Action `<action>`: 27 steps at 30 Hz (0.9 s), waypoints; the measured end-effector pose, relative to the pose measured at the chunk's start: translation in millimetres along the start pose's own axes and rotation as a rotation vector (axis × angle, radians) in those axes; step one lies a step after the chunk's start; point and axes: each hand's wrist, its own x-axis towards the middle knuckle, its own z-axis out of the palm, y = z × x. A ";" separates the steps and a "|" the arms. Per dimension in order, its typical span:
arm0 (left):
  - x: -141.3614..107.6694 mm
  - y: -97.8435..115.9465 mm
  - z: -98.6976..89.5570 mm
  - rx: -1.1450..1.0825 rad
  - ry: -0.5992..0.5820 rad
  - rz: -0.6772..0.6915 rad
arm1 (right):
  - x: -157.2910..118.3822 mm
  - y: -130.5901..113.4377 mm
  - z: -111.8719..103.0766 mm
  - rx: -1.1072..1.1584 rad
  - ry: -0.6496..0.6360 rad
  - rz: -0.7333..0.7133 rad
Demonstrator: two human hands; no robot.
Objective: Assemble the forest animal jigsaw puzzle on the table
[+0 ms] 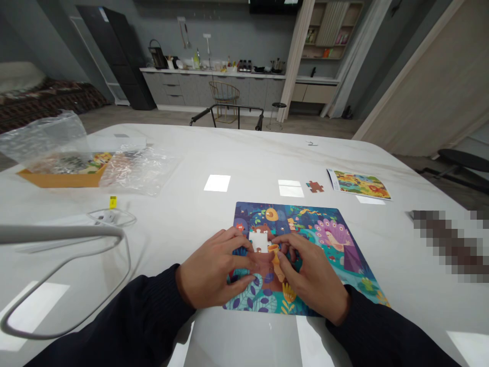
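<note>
Here, two hands (214, 267) (315, 275), one puzzle (332, 242); one gap (259, 242)

I'm watching the left hand (214, 267), angled in from eight o'clock, fingers (237, 262) loosely spread, and opposite, the right hand (315, 272), in from four, thumb (289, 270) bent inward.

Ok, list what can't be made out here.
Head view:
Colourful rectangular jigsaw puzzle: partly covered by bare left hand and bare right hand.
Shallow orange box: some contents obscured by clear crinkled plastic.
Thick grey bar: cut off by left edge.
Dark brown shape: pixelated.
Colourful illustrated leaflet: markings too small.
</note>
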 end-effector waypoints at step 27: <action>-0.3 -63.8 0.6 0.192 0.150 -0.284 | 19.3 20.8 -34.3 -0.026 0.084 0.040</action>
